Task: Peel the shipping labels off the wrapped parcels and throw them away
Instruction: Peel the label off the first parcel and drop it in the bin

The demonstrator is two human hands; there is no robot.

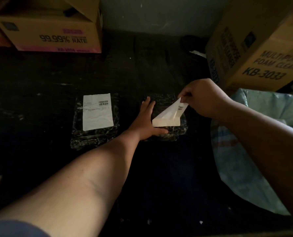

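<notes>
Two black parcels wrapped in clear film lie on the dark floor. The left parcel [94, 134] carries a white shipping label [98, 111] stuck flat, with barcodes at its top. My left hand [146, 119] presses flat on the right parcel [169, 132], fingers straight. My right hand [203, 98] pinches the top corner of that parcel's label [168, 115], which is lifted and folded over, its lower strip still stuck to the wrap.
A pale plastic bag [241, 151] stands open at the right, under my right forearm. Cardboard boxes stand at the back left [53, 33] and back right [255, 53]. A grey wall rises behind the floor.
</notes>
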